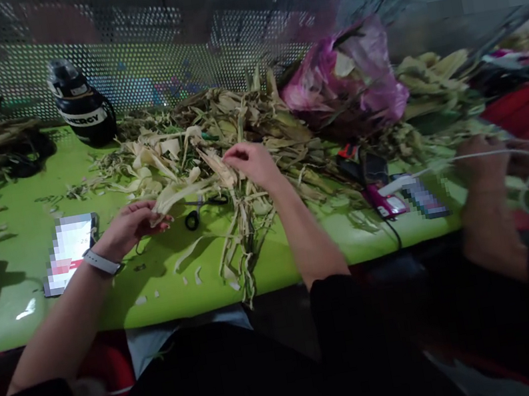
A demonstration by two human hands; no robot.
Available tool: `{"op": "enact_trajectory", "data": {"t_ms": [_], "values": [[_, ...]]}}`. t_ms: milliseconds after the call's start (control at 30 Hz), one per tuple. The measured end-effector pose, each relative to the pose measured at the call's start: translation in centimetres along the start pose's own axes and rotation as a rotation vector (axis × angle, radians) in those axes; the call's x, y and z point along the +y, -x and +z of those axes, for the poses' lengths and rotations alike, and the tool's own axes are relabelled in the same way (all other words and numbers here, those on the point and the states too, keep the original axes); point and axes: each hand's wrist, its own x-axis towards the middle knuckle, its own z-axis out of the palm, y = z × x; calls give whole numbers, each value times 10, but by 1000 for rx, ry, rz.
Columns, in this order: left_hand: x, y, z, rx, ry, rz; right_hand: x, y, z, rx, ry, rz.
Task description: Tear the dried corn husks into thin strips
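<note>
A pale strip of corn husk [185, 194] is pinched in the fingers of my left hand [134, 223], which wears a white wristband. It stretches right toward the heap of dried husks [293, 129]. Over the front of that heap, my right hand [253, 162] has its thumb and fingers pressed together at a dry brownish husk piece [218, 165]; whether it grips this piece is unclear. Dark-handled scissors [192, 219] lie just right of my left hand, partly beneath the strip. Thin, shredded strips [245, 235] hang toward the table's front edge.
On the green table [159, 296] are a phone [70, 251] at left, a dark bottle [83, 110] at the back and a pink plastic bag [346, 79]. A purple box [387, 201] with a cable sits right, near another person's hands [485, 168]. Perforated metal panel [143, 49] stands behind.
</note>
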Motion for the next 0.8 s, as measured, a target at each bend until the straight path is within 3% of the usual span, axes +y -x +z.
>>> {"op": "enact_trajectory", "data": {"t_ms": [67, 100, 133, 233, 267, 300, 400, 467, 600, 800], "values": [[2, 0, 3, 62, 61, 40, -5, 2, -3, 213, 21, -19], [3, 0, 4, 81, 86, 57, -11, 6, -3, 224, 13, -41], [3, 1, 6, 91, 103, 69, -20, 11, -2, 110, -27, -65], [1, 1, 8, 112, 120, 92, -49, 31, 13, -654, -117, -199], [0, 1, 8, 119, 123, 102, -56, 38, 21, -849, -99, -273], [-2, 1, 9, 125, 127, 112, -60, 43, 31, -923, -58, -332], [-6, -1, 8, 103, 131, 132, -61, 50, 55, -973, 85, -363], [-8, -2, 7, 77, 121, 140, -55, 47, 59, -1001, 34, -279], [-12, -3, 5, 78, 71, 149, -44, 34, 44, -949, -314, 1], [-13, 1, 11, -27, -57, 108, -47, 31, 30, -862, -498, 90]]}}
